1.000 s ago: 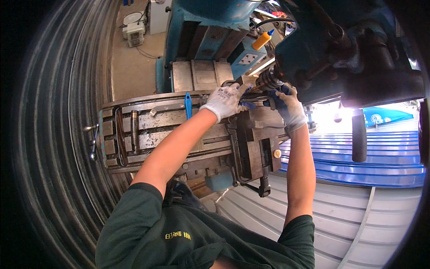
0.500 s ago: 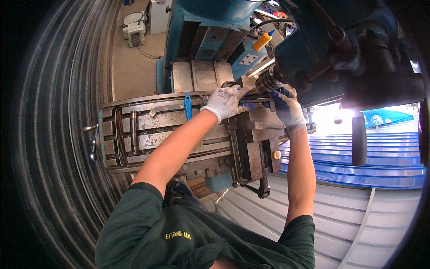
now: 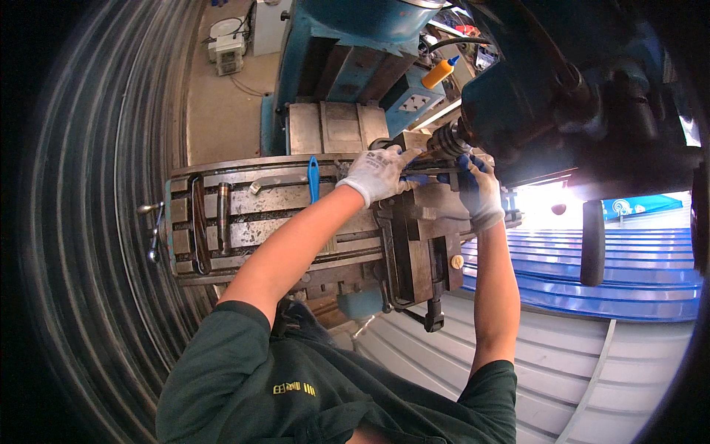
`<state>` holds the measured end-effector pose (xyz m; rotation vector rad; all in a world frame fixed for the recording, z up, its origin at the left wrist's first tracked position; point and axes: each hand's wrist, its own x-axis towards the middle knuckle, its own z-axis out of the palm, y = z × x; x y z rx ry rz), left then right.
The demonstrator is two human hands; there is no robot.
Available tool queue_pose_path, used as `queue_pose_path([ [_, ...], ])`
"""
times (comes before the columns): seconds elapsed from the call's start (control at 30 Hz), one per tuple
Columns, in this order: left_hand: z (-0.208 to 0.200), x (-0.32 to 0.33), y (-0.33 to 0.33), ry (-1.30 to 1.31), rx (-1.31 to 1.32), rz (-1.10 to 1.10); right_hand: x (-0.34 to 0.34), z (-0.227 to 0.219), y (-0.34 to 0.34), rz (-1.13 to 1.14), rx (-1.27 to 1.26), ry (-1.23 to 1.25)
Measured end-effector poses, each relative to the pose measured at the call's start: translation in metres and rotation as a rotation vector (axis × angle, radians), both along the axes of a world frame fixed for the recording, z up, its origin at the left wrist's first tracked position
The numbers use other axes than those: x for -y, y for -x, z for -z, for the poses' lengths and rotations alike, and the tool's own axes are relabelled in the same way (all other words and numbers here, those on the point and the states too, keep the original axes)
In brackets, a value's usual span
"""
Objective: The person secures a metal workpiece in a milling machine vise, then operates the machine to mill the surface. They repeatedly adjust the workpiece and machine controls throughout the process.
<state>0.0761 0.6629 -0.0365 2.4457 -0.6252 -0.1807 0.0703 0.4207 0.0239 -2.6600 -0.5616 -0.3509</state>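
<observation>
dark bar-like part (image 3: 432,167) sits between the hands, over the vise (image 3: 420,259), just below the spindle nose (image 3: 448,139). gloved left hand (image 3: 377,173) at its left end, gloved right hand (image 3: 481,189) at its right. fingers bent on both; can't tell if either actually grips it.

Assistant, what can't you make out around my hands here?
In the head view:
Left hand: palm and any grip, covered by its back.
Right hand: what its palm touches, likewise covered.
Blue handle: lower end, behind the left forearm.
Machine head: details lost in shadow.
</observation>
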Motion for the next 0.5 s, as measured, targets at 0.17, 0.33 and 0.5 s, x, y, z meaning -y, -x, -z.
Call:
queue_pose_path([
  [0.17,0.008,0.002,0.0,0.04,0.071,0.017,0.042,0.033,-0.018,0.067,-0.18,-0.213],
  [0.33,0.012,-0.001,-0.001,0.081,0.099,0.019,0.034,0.034,-0.016,0.088,-0.137,-0.26],
  [0.5,0.015,-0.003,-0.002,0.127,0.098,0.014,0.004,0.008,-0.009,0.134,-0.312,-0.347],
])
